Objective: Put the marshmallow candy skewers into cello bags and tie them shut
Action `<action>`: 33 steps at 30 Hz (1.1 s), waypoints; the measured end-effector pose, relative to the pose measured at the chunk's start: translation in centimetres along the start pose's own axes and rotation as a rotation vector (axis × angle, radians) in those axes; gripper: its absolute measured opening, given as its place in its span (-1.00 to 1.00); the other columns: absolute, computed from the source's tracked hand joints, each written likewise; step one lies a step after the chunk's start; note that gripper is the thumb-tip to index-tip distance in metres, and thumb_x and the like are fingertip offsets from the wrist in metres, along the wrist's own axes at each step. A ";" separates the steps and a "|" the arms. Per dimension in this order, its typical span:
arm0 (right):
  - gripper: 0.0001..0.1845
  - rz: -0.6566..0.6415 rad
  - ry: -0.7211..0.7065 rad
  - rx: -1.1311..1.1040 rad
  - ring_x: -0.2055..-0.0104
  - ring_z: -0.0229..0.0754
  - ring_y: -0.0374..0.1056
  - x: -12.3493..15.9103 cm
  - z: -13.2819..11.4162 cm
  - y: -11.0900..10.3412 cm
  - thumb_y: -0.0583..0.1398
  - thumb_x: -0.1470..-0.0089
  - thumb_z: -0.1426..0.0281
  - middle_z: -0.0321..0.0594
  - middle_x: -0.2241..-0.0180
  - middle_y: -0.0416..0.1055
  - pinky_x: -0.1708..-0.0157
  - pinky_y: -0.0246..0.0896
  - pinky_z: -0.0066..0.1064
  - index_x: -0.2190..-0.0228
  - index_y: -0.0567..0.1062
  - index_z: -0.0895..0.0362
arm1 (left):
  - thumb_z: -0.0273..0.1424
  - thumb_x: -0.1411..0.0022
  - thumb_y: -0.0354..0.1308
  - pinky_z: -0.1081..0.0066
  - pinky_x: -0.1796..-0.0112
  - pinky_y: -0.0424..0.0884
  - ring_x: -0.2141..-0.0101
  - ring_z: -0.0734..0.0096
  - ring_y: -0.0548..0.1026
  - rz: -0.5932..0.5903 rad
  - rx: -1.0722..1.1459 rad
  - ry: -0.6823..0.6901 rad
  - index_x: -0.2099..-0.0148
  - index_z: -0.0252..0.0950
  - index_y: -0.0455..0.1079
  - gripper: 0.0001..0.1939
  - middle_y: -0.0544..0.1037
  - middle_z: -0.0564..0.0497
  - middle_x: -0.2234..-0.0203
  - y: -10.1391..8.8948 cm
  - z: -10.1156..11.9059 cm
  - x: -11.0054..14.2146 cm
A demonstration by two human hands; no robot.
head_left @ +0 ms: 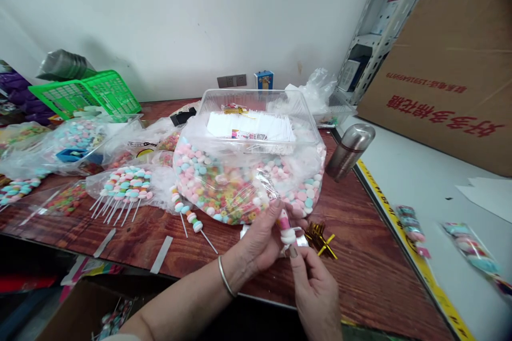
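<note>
Close to the table's front edge, my left hand [262, 242] is closed around a candy skewer [285, 224] with pink and white pieces, in a clear wrapper that sticks up past the fingers. My right hand [318, 290] pinches the lower end of the same skewer with thumb and fingers. The stick itself is mostly hidden by the fingers. Gold twist ties [320, 238] lie in a small pile just right of the hands. Behind them is a large clear bag of pastel candies and colored rings [224, 186]. Two loose candy skewers [195, 221] rest to the left.
A clear plastic bin [308, 117] with white slips inside sits behind the candy bag. Several bare candy skewers [128, 184] lie bunched at left. A metal flask [350, 152] stands at right. Wrapped candy skewers [472, 248] lie on the white surface, near a large cardboard box [444, 64].
</note>
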State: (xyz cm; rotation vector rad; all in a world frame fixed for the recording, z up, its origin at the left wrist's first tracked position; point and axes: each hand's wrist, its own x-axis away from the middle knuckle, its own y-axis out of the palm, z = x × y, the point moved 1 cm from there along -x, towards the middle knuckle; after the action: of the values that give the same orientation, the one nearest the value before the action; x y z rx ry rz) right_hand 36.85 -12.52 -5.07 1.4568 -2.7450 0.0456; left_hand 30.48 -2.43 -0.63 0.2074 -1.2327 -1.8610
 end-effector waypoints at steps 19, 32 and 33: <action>-0.67 -0.060 -0.118 0.179 0.37 -0.18 0.37 0.3 -0.5 -0.2 0.11 -0.18 0.13 -0.24 0.42 0.47 0.36 0.22 -0.46 0.34 0.51 0.11 | -0.21 -0.17 0.24 0.34 0.17 0.42 0.30 0.33 0.52 -0.087 0.024 0.022 0.09 -0.44 0.44 -0.61 0.54 -0.10 0.34 -0.2 1.4 -0.2; -0.55 -0.289 0.386 -0.562 0.70 -0.48 -0.23 1.0 -0.3 1.4 0.28 0.00 0.01 -0.56 0.71 -0.08 0.69 -0.26 -0.56 0.50 0.41 0.15 | -0.33 -0.25 0.20 0.59 0.51 0.41 0.62 0.68 0.30 0.126 0.288 0.091 0.29 -0.36 0.33 -0.81 0.28 0.17 0.60 0.8 2.3 -0.9; -0.55 -0.289 0.385 -0.564 0.69 -0.48 -0.23 1.0 -0.3 1.4 0.28 0.01 0.01 -0.56 0.71 -0.08 0.69 -0.26 -0.56 0.50 0.41 0.15 | -0.32 -0.26 0.18 0.60 0.53 0.40 0.63 0.69 0.29 0.144 0.280 0.089 0.29 -0.36 0.33 -0.80 0.26 0.17 0.61 0.9 2.4 -0.9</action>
State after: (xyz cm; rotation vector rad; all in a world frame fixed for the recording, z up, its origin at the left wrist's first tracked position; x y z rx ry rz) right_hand 35.14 -12.54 -4.74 1.4615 -1.9984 -0.3801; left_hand 30.25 -0.25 1.05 0.3408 -1.4060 -1.5371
